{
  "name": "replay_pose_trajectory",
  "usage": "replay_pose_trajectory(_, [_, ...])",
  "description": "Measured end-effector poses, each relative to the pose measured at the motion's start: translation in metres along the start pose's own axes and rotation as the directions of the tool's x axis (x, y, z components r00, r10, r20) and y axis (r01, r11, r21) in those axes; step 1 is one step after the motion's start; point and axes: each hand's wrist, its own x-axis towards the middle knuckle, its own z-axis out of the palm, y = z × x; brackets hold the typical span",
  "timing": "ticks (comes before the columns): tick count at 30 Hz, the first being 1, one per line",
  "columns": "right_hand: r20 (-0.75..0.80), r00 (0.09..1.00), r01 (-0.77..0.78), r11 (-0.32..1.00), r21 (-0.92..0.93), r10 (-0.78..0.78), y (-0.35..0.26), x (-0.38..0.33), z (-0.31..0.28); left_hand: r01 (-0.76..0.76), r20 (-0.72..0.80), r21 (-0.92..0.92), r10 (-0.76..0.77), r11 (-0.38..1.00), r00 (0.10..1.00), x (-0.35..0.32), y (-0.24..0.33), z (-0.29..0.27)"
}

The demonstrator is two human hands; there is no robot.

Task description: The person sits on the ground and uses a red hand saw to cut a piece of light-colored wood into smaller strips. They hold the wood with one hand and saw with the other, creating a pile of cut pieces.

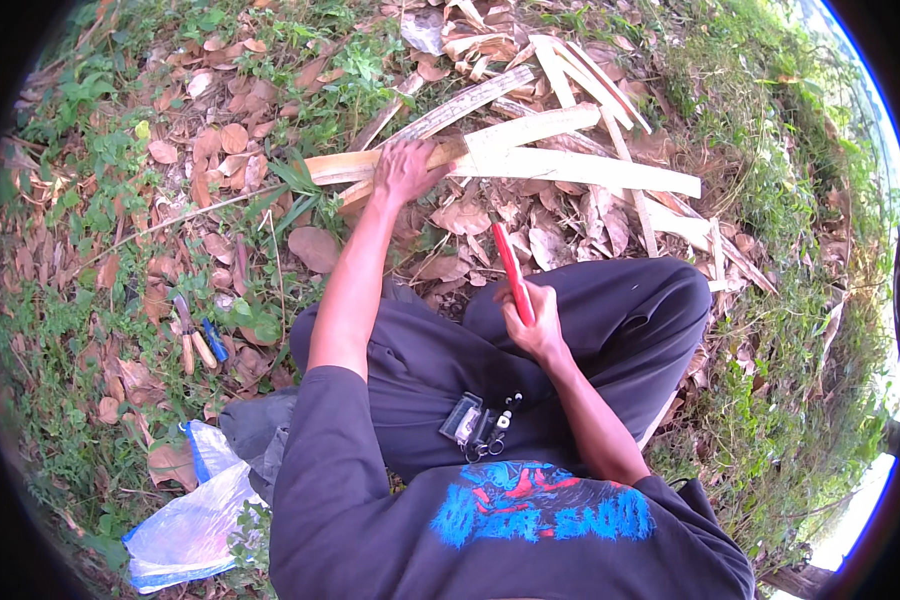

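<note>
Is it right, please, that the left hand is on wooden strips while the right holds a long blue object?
Not quite: the long object in the right hand is red, as the head view shows; the left hand is on wooden strips.

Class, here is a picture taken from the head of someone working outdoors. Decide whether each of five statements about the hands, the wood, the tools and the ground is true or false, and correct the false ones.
1. The right hand holds a slim red tool. True.
2. The left hand rests in the lap. False: it is on the pale wooden strips.
3. The strips all lie parallel. False: several cross one another at different angles.
4. A translucent plastic bag with blue edging lies on the person's left. True.
5. The ground is bare concrete. False: dry brown leaves and green plants lie and grow there.
</note>
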Motion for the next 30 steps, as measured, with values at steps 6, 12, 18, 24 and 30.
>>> replay_pose_trajectory(6, [0.032,0.999,-0.013,0.995,0.098,0.010,-0.009,-0.045,-0.008,0.011,-0.026,-0.018,-0.011,1.000,1.000,-0.004,-0.007,0.005])
replay_pose_trajectory(12, [-0.030,0.996,-0.076,0.989,0.125,0.081,-0.024,0.001,-0.006,-0.041,-0.052,0.027,0.042,0.999,0.998,-0.009,-0.009,0.009])
replay_pose_trajectory(18, [0.018,0.995,-0.101,0.987,0.125,0.100,-0.025,-0.021,-0.020,0.007,0.036,0.025,-0.008,1.000,0.999,-0.006,0.003,0.004])
replay_pose_trajectory(24, [-0.044,0.995,0.092,0.989,0.114,-0.088,-0.014,0.001,0.006,0.059,0.073,0.021,-0.060,0.998,0.995,-0.009,-0.016,0.001])
replay_pose_trajectory(30, [0.018,0.993,-0.117,0.992,0.049,0.116,-0.035,0.012,-0.015,0.030,0.069,-0.018,-0.029,0.999,0.997,-0.004,0.000,-0.011])
